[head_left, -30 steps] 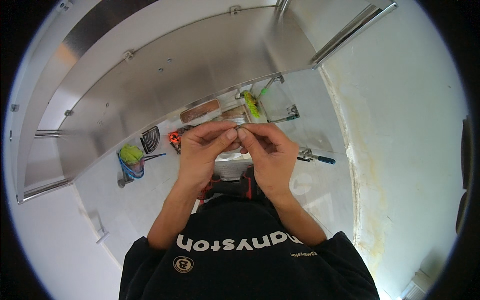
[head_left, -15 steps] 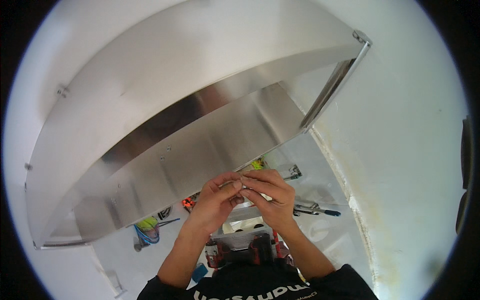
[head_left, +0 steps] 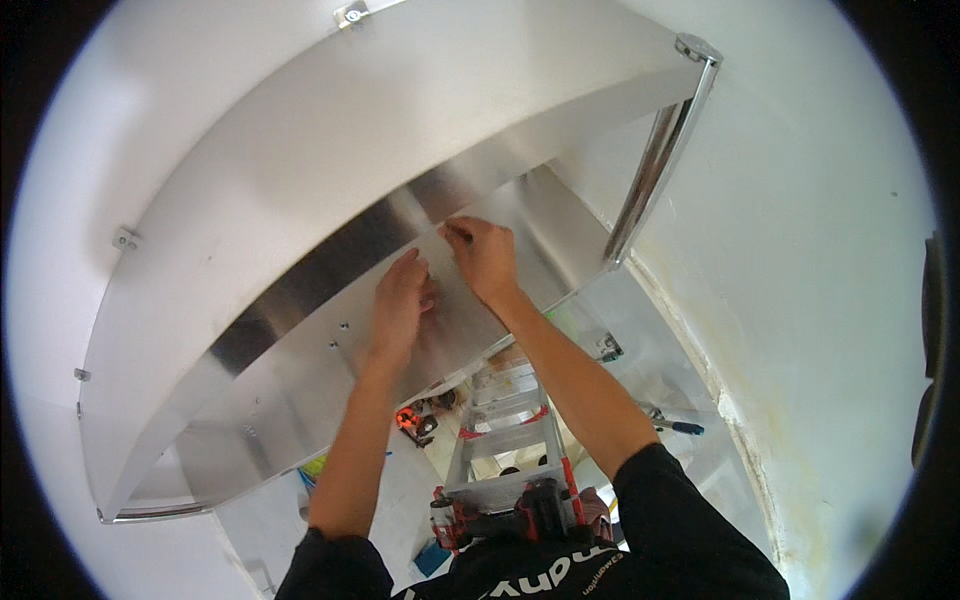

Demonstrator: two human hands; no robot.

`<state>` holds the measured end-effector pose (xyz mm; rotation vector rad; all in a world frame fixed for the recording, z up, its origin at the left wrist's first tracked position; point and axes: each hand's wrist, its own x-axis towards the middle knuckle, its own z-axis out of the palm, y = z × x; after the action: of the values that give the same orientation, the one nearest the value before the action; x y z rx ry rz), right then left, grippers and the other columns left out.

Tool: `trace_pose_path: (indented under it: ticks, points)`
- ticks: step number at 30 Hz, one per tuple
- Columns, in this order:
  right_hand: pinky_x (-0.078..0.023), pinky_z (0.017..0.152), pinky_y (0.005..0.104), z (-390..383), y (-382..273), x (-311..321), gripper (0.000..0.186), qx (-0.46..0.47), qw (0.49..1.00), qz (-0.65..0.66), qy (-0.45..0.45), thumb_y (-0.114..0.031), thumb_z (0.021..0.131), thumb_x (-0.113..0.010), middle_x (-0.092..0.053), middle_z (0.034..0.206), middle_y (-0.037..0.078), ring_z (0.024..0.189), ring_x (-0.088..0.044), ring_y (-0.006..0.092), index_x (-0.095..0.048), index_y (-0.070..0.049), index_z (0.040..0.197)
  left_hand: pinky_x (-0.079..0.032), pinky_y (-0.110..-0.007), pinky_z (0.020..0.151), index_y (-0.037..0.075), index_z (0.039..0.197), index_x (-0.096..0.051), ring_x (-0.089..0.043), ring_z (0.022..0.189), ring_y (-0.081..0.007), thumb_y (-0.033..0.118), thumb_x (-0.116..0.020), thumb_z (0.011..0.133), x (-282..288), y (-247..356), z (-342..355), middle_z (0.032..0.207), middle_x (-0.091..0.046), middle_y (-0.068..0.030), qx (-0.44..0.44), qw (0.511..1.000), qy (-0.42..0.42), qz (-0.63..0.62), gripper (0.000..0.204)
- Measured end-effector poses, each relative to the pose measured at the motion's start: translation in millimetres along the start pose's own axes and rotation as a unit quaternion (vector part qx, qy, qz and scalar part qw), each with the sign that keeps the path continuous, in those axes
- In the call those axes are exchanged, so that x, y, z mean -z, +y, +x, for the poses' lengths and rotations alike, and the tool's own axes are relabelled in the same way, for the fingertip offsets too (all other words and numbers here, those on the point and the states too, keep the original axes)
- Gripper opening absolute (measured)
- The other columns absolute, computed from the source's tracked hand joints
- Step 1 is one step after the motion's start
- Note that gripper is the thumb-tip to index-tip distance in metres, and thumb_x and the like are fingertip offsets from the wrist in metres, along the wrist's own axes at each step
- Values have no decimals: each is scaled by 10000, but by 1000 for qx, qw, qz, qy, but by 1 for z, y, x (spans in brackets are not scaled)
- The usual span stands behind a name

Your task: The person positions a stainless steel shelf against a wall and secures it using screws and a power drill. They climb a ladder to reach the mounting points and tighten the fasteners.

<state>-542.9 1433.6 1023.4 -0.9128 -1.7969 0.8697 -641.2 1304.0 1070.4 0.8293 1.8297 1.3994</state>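
Note:
A large stainless steel hood hangs overhead, with a sloping inner panel below its front band. My left hand is raised against the panel, fingers bent and touching the metal, and nothing shows in it. My right hand is just to its right and higher, with the fingertips pinched together at the seam between band and panel. Whatever small part they pinch is hidden by the fingers. Both forearms reach up from the lower edge.
Under me stands an aluminium ladder, and a red and black power drill sits at my waist. Small tools lie on the floor far below, one orange and one blue-handled. A stained white wall closes the right side.
My view has tilted upward. Both hands, earlier held together in front of my chest on a small item, have risen to the hood's panel and moved slightly apart.

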Motion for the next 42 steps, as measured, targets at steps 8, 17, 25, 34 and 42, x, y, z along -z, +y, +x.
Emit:
trace_pose_path:
  ticks: [8, 17, 25, 34, 42]
  points:
    - [-427, 1154, 444, 86, 126, -106, 431, -28, 999, -3, -16, -353, 1079, -529, -580, 1444, 146, 1354, -538, 301, -591, -75, 1402, -552, -412, 979, -4, 1376, -616, -706, 1135, -293, 74, -648, 1021, 52, -71, -130, 1300, -697, -197, -193, 952, 88, 218, 365]
    - [-283, 1274, 498, 82, 137, -108, 761, 144, 925, -346, 69, -605, 1053, -480, -352, 1708, 123, 1562, -331, 329, -382, -138, 1647, -570, -367, 834, -15, 1295, -651, -741, 985, -272, -27, -640, 963, 122, -126, -244, 1102, -765, -178, -164, 932, 211, 246, 332]
    - [-307, 1253, 495, 82, 123, -94, 744, 117, 950, -289, 4, -588, 1042, -519, -391, 1675, 127, 1533, -365, 331, -416, -127, 1618, -586, -355, 835, -11, 1275, -669, -749, 993, -246, -33, -619, 970, 136, -129, -258, 1139, -766, -160, -107, 943, 264, 175, 309]
    - [-334, 1230, 492, 85, 109, -72, 725, 113, 954, -274, -33, -568, 1029, -562, -436, 1638, 132, 1501, -404, 333, -456, -115, 1586, -608, -376, 835, 14, 1262, -694, -766, 1037, -277, 36, -667, 990, 94, -155, -313, 1161, -774, -168, -2, 980, 158, 119, 275]
    - [-358, 1209, 489, 92, 126, -31, 709, 109, 956, -268, -47, -551, 1018, -601, -475, 1605, 137, 1473, -438, 335, -490, -104, 1557, -611, -370, 855, 22, 1272, -698, -762, 1003, -289, 40, -679, 969, 115, -161, -320, 1153, -771, -158, 14, 972, 193, 134, 304]
